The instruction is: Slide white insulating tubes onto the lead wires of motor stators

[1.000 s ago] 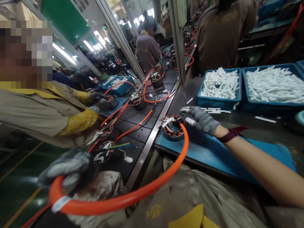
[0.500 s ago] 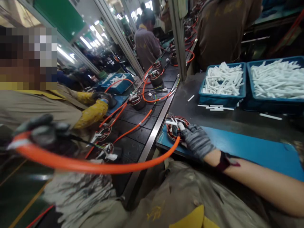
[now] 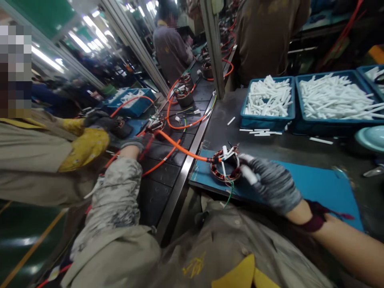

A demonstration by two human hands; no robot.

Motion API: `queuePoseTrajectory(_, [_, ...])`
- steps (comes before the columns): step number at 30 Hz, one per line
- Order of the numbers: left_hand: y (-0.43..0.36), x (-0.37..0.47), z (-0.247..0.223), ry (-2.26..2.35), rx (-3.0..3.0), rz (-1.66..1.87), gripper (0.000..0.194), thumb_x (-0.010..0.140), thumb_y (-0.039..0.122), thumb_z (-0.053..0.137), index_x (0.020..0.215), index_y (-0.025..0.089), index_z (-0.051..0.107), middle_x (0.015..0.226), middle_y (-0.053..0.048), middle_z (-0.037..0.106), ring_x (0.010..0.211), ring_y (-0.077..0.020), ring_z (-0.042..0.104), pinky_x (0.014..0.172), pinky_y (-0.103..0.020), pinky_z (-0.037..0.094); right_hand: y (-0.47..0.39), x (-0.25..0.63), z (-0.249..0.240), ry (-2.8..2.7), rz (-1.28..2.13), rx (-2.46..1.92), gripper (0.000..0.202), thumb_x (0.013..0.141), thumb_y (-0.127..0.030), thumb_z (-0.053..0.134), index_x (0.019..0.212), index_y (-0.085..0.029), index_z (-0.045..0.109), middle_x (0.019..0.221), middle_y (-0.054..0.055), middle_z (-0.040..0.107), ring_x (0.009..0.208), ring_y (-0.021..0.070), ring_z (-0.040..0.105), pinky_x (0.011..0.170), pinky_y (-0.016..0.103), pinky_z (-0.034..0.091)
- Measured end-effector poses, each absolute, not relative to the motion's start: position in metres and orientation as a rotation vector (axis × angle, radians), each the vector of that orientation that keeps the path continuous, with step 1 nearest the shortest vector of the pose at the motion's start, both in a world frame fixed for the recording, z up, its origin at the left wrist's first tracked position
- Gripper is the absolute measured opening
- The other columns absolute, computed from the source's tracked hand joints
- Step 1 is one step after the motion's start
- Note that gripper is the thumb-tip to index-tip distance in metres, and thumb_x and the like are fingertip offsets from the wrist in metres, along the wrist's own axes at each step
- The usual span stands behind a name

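A ring-shaped copper-wound part (image 3: 225, 166) with white sleeves and a green wire lies on the blue mat (image 3: 318, 186). My right hand (image 3: 270, 180), in a grey glove with pale fingertips, is at its right side, fingers bent against its rim; what they hold, if anything, cannot be made out. An orange cable (image 3: 186, 151) runs from the part leftward over the metal rail to the dark conveyor. My left hand (image 3: 136, 143) reaches over the conveyor near another wound part (image 3: 156, 123); its fingers are blurred and partly hidden at the orange cables.
Blue bins of white tubes (image 3: 268, 98) (image 3: 336, 96) stand at the back right, with loose tubes before them. A pale blue bowl (image 3: 372, 139) is at the right edge. A person in yellow sleeves (image 3: 85, 150) works at the left. A metal post (image 3: 213, 52) rises beside the conveyor.
My left hand has moved from the near left to the conveyor, and the orange cable now stretches away over the rail. My right hand has shifted slightly right, uncovering more of the ring-shaped part.
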State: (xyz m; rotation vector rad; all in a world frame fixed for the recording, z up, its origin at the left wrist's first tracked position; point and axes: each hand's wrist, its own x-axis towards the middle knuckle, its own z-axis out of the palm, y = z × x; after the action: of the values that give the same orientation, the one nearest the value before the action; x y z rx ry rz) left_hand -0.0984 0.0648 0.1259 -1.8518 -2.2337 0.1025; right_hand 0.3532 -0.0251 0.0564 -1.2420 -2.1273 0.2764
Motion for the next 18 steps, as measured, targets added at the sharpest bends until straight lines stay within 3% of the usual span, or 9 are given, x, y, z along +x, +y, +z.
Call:
queuePoseTrajectory(3, [0.055,-0.059,0.108,-2.151,-2.034,0.065,0.048,0.104,0.036,0.048,0.134,-0.001,0.055,0.135,-0.013,0.066,0.124,-0.0251,0.063,0.112,-0.046,0.047,0.030,0.371,0.048,-2.139,0.368,-1.124,0.040,0.102,-0.033,0.046,0.132,-0.020,0.068,0.129,0.011,0.071,0.116,0.0274,0.068,0.102,0.045,0.055])
queuePoseTrajectory(5, [0.034,-0.026,0.099,-1.958,-2.274,-0.033,0.052,0.104,0.039,0.048,0.147,0.011,0.047,0.150,-0.005,0.057,0.135,-0.0179,0.055,0.118,-0.034,0.041,0.062,0.373,0.039,-2.315,0.442,-0.860,0.039,0.101,-0.033,0.048,0.132,-0.021,0.068,0.132,0.010,0.069,0.119,0.0269,0.066,0.102,0.046,0.054])
queuePoseTrajectory(9, [-0.014,0.033,0.077,-1.249,-2.830,-0.303,0.060,0.100,0.052,0.054,0.146,0.013,0.051,0.139,-0.014,0.064,0.133,-0.0250,0.058,0.120,-0.043,0.039,0.088,0.365,0.028,-2.511,0.283,-0.571,0.033,0.100,-0.033,0.055,0.125,-0.020,0.072,0.124,0.013,0.072,0.107,0.0266,0.068,0.089,0.042,0.055])
queuePoseTrajectory(14, [-0.025,0.068,0.060,-1.456,-2.720,-0.242,0.048,0.101,0.054,0.051,0.131,0.020,0.066,0.104,-0.010,0.073,0.098,-0.0237,0.070,0.091,-0.038,0.053,0.058,0.371,0.045,-2.489,-0.397,-0.649,0.023,0.100,-0.023,0.056,0.112,-0.017,0.074,0.108,0.011,0.077,0.092,0.0244,0.067,0.079,0.037,0.046])
queuePoseTrajectory(16, [-0.023,0.080,0.058,-1.498,-2.743,-0.296,0.046,0.102,0.054,0.050,0.129,0.022,0.068,0.104,-0.009,0.074,0.094,-0.0219,0.070,0.086,-0.035,0.052,0.038,0.382,0.054,-2.479,-0.575,-0.689,0.022,0.100,-0.023,0.055,0.103,-0.016,0.075,0.094,0.010,0.077,0.083,0.0237,0.065,0.074,0.036,0.043])
queuePoseTrajectory(18, [-0.025,0.095,0.057,-1.459,-2.842,-0.343,0.053,0.097,0.060,0.056,0.132,0.022,0.066,0.114,-0.009,0.073,0.100,-0.0223,0.071,0.088,-0.034,0.053,0.020,0.395,0.058,-2.541,-0.548,-0.701,0.029,0.102,-0.027,0.051,0.091,-0.017,0.075,0.078,0.008,0.072,0.071,0.0223,0.061,0.068,0.035,0.039])
